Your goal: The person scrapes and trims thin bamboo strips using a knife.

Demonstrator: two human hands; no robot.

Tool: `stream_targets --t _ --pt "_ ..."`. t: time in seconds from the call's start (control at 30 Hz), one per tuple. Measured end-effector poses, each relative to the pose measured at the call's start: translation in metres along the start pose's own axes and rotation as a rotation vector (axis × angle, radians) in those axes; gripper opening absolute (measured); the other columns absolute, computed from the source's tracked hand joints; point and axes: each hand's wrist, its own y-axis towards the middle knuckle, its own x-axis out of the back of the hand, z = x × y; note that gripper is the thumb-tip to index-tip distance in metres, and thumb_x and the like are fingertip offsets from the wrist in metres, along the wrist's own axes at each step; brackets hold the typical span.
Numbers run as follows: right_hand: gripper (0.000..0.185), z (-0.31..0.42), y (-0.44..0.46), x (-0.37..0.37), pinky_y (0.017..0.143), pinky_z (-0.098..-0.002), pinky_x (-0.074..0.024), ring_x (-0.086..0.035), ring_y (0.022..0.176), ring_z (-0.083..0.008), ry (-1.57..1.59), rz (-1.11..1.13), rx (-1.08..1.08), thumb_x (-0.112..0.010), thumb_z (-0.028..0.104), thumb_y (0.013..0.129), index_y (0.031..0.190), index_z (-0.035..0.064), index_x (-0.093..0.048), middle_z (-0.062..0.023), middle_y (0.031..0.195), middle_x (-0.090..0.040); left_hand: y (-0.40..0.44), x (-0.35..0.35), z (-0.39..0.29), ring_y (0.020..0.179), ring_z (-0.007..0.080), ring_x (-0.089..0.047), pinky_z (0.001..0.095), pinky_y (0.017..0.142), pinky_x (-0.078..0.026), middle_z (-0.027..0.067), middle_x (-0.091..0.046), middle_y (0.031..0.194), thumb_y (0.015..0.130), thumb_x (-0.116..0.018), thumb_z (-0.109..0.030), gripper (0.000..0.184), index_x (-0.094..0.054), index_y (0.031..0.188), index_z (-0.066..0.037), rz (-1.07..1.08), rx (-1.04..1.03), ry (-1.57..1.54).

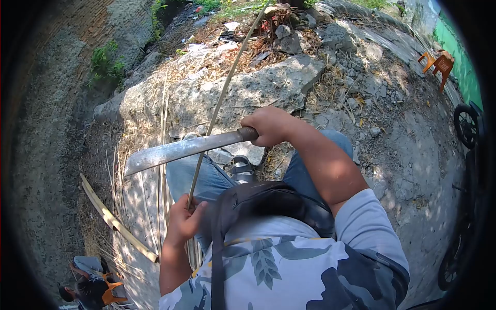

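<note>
My right hand (268, 125) is wrapped round the dark handle of a machete (181, 151), whose broad, worn blade points left above my knees. Behind or against the blade runs a long thin bamboo strip (225, 90), slanting from the top of the view down to my lap. Its lower end is in the closed fingers of my left hand (186, 216). Whether blade and strip touch, I cannot tell. More thin strips (164, 113) lie on the ground by my left leg.
Split bamboo pieces (116, 219) lie at the left. Another person (88, 284) sits on an orange chair (113, 292) at the lower left. A concrete slab (248, 93) and rubble are ahead. A brown chair (443, 66) and a motorbike (467, 126) stand right.
</note>
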Motion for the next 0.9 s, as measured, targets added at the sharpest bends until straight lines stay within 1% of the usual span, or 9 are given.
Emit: stream_targets --t 0.1,0.2,0.3,0.4,0.5,0.6,0.73,0.83,0.9 --pt "0.019 0.003 0.001 -0.001 0.070 -0.0515 -0.0540 -0.070 0.080 -0.0374 -0.043 -0.043 -0.048 -0.073 0.022 0.074 0.090 0.0151 -0.067 -0.0111 0.079 -0.070 0.000 0.007 -0.013 0.061 0.0024 -0.039 0.0241 0.053 -0.031 -0.0076 -0.045 0.064 0.098 -0.076 -0.023 0.029 -0.055 0.087 -0.006 0.022 0.004 0.042" --pt "0.018 0.006 0.001 -0.004 0.070 -0.0511 -0.0548 -0.070 0.079 -0.0375 -0.081 -0.073 -0.062 -0.073 0.023 0.074 0.090 0.0154 -0.067 -0.0111 0.078 -0.070 0.006 0.000 -0.001 0.060 0.0031 -0.040 0.0244 0.053 -0.031 -0.0070 -0.047 0.066 0.097 -0.077 -0.027 0.031 -0.056 0.088 -0.005 -0.001 0.012 -0.006" --pt "0.019 0.017 0.004 -0.012 0.070 -0.0508 -0.0554 -0.071 0.078 -0.0375 -0.092 -0.072 -0.049 -0.073 0.023 0.074 0.089 0.0149 -0.067 -0.0111 0.078 -0.070 0.015 -0.019 0.008 0.058 0.0042 -0.038 0.0269 0.051 -0.031 -0.0059 -0.045 0.063 0.092 -0.081 -0.027 0.034 -0.058 0.087 -0.003 -0.056 0.006 -0.114" --pt "0.021 0.031 0.009 -0.023 0.071 -0.0508 -0.0554 -0.071 0.078 -0.0373 -0.107 -0.038 0.028 -0.075 0.023 0.073 0.089 0.0135 -0.066 -0.0105 0.078 -0.071 0.021 -0.031 -0.014 0.062 0.0053 -0.044 0.0255 0.054 -0.035 -0.0052 -0.051 0.068 0.097 -0.077 -0.029 0.033 -0.057 0.089 -0.004 -0.094 0.036 0.005" --pt "0.023 0.032 0.012 -0.015 0.072 -0.0516 -0.0547 -0.071 0.079 -0.0371 -0.167 -0.006 0.079 -0.076 0.024 0.072 0.091 0.0141 -0.067 -0.0106 0.078 -0.070 0.023 -0.020 -0.015 0.063 0.0052 -0.042 0.0258 0.055 -0.035 -0.0045 -0.051 0.068 0.097 -0.077 -0.027 0.032 -0.056 0.087 -0.005 -0.030 0.022 0.119" --pt "0.023 0.002 0.005 -0.004 0.072 -0.0518 -0.0547 -0.071 0.080 -0.0368 -0.121 -0.072 -0.131 -0.076 0.023 0.072 0.091 0.0153 -0.067 -0.0109 0.079 -0.070 0.011 0.003 -0.009 0.062 0.0045 -0.040 0.0257 0.054 -0.033 -0.0047 -0.050 0.066 0.098 -0.076 -0.028 0.034 -0.056 0.085 -0.004 -0.021 -0.011 0.062" --pt "0.021 0.002 0.002 0.003 0.076 -0.0503 -0.0569 -0.073 0.085 -0.0346 -0.126 -0.016 -0.208 -0.072 0.021 0.074 0.094 0.0173 -0.070 -0.0098 0.085 -0.073 0.007 0.009 -0.002 0.059 0.0022 -0.038 0.0250 0.051 -0.029 -0.0068 -0.047 0.063 0.097 -0.077 -0.027 0.032 -0.056 0.087 -0.005 -0.026 0.010 0.083" --pt "0.021 0.005 0.001 -0.012 0.071 -0.0510 -0.0553 -0.071 0.079 -0.0366 -0.089 -0.140 -0.105 -0.073 0.024 0.075 0.093 0.0157 -0.067 -0.0113 0.078 -0.070 0.008 0.001 -0.005 0.060 0.0020 -0.039 0.0245 0.052 -0.030 -0.0068 -0.048 0.065 0.097 -0.078 -0.028 0.032 -0.056 0.087 -0.005 -0.043 0.052 0.001" --pt "0.021 0.015 0.003 -0.017 0.071 -0.0508 -0.0555 -0.071 0.078 -0.0366 -0.093 -0.097 -0.055 -0.074 0.024 0.074 0.092 0.0159 -0.067 -0.0107 0.077 -0.070 0.012 -0.008 0.002 0.061 0.0023 -0.039 0.0244 0.053 -0.030 -0.0070 -0.048 0.066 0.096 -0.078 -0.028 0.032 -0.056 0.088 -0.006 -0.063 0.030 -0.004"
